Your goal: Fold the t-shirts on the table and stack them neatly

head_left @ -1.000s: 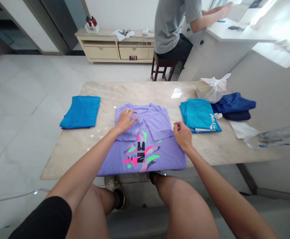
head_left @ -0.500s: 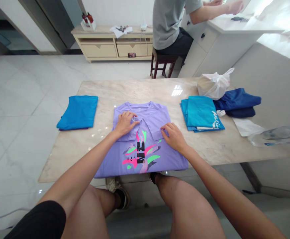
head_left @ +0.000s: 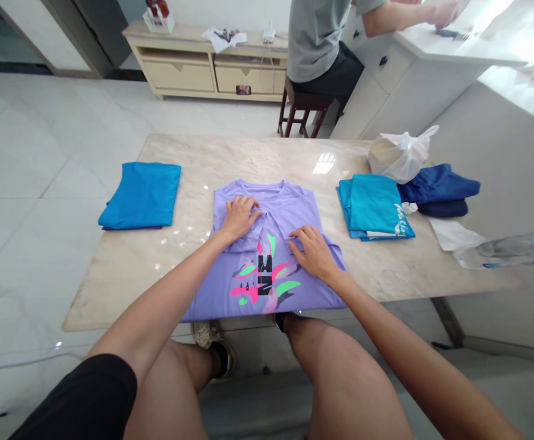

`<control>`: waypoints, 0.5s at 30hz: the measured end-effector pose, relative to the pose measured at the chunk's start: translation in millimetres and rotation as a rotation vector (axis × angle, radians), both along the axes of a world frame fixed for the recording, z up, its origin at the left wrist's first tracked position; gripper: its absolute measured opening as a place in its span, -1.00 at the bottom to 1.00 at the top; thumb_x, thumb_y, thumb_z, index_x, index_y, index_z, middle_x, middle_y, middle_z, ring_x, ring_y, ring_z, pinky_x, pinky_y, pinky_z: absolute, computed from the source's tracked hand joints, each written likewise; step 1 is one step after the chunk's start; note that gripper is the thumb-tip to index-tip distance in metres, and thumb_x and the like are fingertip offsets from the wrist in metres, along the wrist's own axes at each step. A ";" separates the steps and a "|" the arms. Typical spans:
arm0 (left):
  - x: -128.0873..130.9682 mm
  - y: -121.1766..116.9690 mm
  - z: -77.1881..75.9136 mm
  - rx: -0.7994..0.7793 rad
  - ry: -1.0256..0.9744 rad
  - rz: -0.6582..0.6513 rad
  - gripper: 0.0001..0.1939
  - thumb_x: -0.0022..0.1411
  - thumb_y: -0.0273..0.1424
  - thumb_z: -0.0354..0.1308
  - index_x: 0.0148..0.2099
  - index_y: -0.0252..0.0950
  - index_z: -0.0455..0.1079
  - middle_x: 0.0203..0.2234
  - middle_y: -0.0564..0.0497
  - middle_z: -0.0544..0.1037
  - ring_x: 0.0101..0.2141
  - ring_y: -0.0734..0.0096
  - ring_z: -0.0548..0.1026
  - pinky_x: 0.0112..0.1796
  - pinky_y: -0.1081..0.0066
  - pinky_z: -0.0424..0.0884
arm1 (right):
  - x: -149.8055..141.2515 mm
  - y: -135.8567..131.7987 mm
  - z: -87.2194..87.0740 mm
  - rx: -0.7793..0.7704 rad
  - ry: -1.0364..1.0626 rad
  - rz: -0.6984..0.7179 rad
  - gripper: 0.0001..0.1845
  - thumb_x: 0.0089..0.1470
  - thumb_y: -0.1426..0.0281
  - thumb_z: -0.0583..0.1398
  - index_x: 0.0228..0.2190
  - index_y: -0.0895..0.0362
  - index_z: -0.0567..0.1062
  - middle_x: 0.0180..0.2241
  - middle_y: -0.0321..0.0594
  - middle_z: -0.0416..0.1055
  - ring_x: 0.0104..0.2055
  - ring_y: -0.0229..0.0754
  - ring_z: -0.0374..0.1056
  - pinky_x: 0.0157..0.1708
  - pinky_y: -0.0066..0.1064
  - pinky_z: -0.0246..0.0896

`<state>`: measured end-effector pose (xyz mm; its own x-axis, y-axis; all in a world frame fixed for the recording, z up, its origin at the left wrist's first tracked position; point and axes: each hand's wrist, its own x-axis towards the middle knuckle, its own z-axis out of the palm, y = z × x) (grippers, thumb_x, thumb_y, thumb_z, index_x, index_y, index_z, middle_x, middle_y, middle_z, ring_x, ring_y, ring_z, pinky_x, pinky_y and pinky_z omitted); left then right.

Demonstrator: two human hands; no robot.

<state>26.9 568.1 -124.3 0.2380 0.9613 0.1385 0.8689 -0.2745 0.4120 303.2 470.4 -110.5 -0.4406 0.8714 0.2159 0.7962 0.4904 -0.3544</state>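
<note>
- Purple shirt [head_left: 267, 247], twelve o'clock on the surface [head_left: 198, 153]: likely light, floppy.
- Left grip [head_left: 258, 211], right grip [head_left: 294, 241] half-curled on it; can't tell if you're pinching.
- Best hold: corners [head_left: 333, 300], five and seven o'clock.

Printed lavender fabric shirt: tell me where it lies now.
Head view, centre: the lavender shirt lies on the pale marbled table, at its near edge, between the folded blue cloth on the left and folded turquoise cloth on the right.

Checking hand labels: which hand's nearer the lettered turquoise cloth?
Right. The right hand is over the purple shirt, left of the lettered turquoise cloth; the left hand is farther left.
</note>
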 end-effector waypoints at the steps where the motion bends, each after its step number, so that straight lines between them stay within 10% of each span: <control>1: -0.1 -0.9 -0.3 -0.003 0.000 -0.027 -0.78 0.57 -0.22 0.18 0.09 -0.20 0.54 0.09 -0.17 0.60 0.17 -0.04 0.44 0.15 0.04 0.24 | -0.1 -0.7 0.4 -0.002 -0.004 -0.010 -0.79 0.49 0.32 0.17 0.05 0.07 0.55 0.02 0.00 0.53 0.11 0.16 0.42 0.21 0.00 0.36; 9: 1.9 -9.7 14.3 0.001 0.024 0.089 -0.71 0.60 -0.22 0.10 0.16 -0.23 0.53 0.15 -0.21 0.60 0.21 -0.05 0.45 0.22 0.01 0.30 | -7.0 -6.1 4.0 0.020 -0.046 -0.062 -0.76 0.50 0.26 0.17 0.04 0.09 0.54 0.02 0.01 0.51 0.10 0.15 0.39 0.19 -0.04 0.32; 15: 10.5 -88.4 15.0 0.033 0.155 0.002 -0.36 0.63 -0.10 -0.05 0.55 -0.33 0.25 0.49 -0.30 0.36 0.44 -0.10 0.31 0.45 -0.05 0.18 | -14.3 -5.3 -2.8 -0.015 -0.180 -0.108 -0.81 0.51 0.28 0.17 -0.12 0.09 0.54 -0.05 0.01 0.54 0.05 0.16 0.37 0.10 -0.08 0.29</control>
